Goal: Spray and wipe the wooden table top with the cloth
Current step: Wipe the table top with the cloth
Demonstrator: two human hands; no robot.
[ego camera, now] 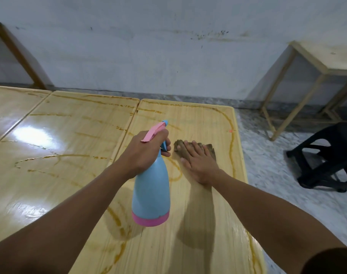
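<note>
The left hand is gripping the spray bottle by its neck, fingers curled round it. The right hand is pressing the brown cloth flat on the wooden desk, fingers straight. The cloth looks soft and limp, best handled under a flat palm.

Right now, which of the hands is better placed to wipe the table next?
The right hand: it lies flat on the brown cloth, pressing it to the wooden table top. The left hand grips the spray bottle held above the wood.
</note>
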